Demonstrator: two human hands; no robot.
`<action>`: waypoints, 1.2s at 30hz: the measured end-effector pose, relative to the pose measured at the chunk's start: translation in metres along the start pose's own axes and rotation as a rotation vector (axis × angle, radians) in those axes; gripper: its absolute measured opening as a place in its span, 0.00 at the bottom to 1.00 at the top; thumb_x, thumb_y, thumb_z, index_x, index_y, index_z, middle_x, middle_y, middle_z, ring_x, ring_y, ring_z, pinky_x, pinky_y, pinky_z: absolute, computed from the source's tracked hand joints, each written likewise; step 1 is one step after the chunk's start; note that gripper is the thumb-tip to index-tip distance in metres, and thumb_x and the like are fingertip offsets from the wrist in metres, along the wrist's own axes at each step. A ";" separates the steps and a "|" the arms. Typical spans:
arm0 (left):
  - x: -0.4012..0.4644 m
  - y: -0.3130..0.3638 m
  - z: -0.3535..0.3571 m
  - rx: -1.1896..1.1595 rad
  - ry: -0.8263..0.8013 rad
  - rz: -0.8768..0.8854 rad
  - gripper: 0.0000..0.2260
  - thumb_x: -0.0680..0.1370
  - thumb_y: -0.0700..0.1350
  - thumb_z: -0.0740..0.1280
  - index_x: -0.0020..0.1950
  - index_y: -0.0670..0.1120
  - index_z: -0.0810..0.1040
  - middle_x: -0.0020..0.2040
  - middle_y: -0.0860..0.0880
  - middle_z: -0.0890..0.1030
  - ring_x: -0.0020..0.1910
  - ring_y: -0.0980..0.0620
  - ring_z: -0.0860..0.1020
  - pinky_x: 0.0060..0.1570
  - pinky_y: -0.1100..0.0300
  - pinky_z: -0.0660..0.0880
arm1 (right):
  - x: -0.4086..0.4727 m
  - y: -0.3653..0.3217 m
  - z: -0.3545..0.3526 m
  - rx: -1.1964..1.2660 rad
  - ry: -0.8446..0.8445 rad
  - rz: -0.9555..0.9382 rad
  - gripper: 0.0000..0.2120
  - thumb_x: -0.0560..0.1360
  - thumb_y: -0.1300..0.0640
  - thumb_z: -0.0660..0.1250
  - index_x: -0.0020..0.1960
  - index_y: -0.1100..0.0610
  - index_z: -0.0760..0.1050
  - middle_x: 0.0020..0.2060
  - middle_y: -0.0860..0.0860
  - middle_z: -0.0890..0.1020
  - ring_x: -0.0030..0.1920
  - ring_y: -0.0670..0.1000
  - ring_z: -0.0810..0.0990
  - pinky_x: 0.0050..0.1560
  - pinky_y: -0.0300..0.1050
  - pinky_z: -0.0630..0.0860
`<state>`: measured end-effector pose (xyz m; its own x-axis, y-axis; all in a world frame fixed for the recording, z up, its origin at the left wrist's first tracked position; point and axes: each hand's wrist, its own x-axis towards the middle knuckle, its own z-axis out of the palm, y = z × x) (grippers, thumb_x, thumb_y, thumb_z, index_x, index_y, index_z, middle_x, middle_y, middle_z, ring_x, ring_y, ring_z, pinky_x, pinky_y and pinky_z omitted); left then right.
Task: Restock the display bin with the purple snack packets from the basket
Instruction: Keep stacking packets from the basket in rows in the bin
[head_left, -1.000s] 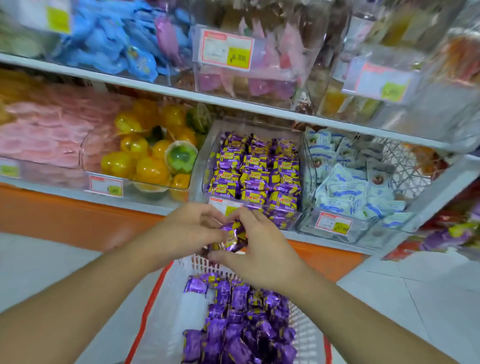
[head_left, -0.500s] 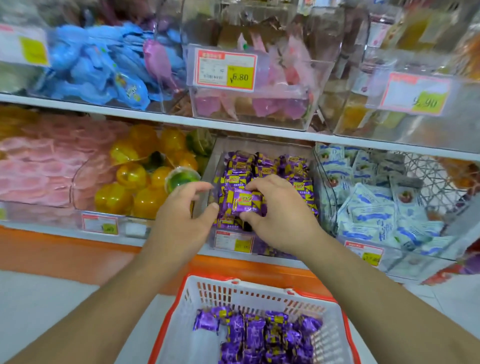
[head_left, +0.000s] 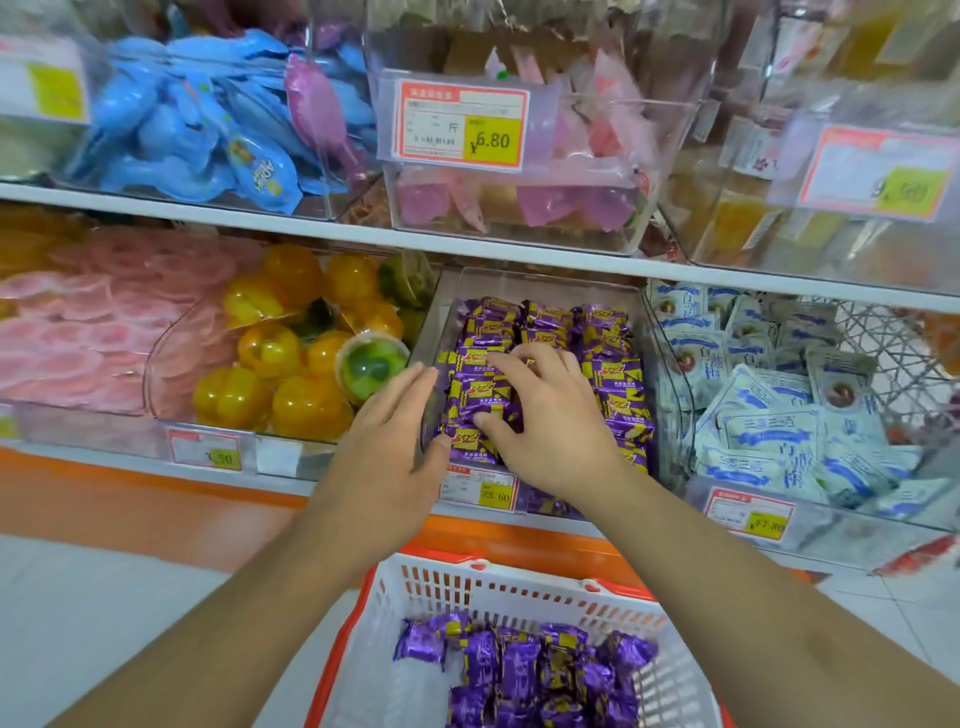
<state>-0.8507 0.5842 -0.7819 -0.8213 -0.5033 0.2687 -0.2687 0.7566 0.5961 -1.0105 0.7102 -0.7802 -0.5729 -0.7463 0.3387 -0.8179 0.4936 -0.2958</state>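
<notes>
Two hands at the bin (head_left: 540, 283). Right hand (head_left: 545, 415) curled, pinching packets (head_left: 475, 400); left hand (head_left: 387, 441) flat against bin's side. Basket (head_left: 519, 582) below.

A: Way into the display bin (head_left: 540, 283)?
B: From front/above only. Shelf edge (head_left: 467, 247) caps it overhead, clear walls close both sides.
A: Room inside?
B: Little; purple packets (head_left: 613, 374) fill it. Basket (head_left: 519, 582) below is open on top.
</notes>
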 end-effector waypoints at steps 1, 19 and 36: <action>0.000 0.000 -0.001 -0.010 0.002 0.008 0.29 0.83 0.50 0.64 0.83 0.52 0.59 0.82 0.59 0.57 0.79 0.61 0.56 0.74 0.65 0.57 | -0.003 -0.002 -0.003 0.005 0.006 -0.012 0.29 0.77 0.40 0.68 0.74 0.52 0.71 0.68 0.50 0.71 0.68 0.55 0.68 0.68 0.54 0.70; -0.010 0.005 -0.007 0.030 -0.075 -0.002 0.29 0.85 0.57 0.56 0.84 0.60 0.47 0.81 0.65 0.40 0.75 0.59 0.63 0.60 0.68 0.65 | -0.035 -0.016 0.001 -0.101 -0.176 -0.068 0.32 0.81 0.36 0.45 0.82 0.45 0.60 0.79 0.44 0.63 0.80 0.50 0.59 0.78 0.56 0.58; -0.087 0.013 0.002 0.074 0.059 0.079 0.12 0.79 0.45 0.65 0.61 0.46 0.79 0.59 0.48 0.75 0.57 0.47 0.76 0.59 0.52 0.73 | -0.141 -0.011 -0.010 0.210 -0.113 -0.059 0.12 0.82 0.47 0.57 0.57 0.51 0.74 0.51 0.48 0.75 0.51 0.54 0.78 0.51 0.57 0.78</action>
<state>-0.7836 0.6390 -0.7988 -0.8107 -0.4633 0.3579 -0.2427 0.8222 0.5148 -0.9212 0.8147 -0.8155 -0.5049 -0.8223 0.2624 -0.8140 0.3525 -0.4617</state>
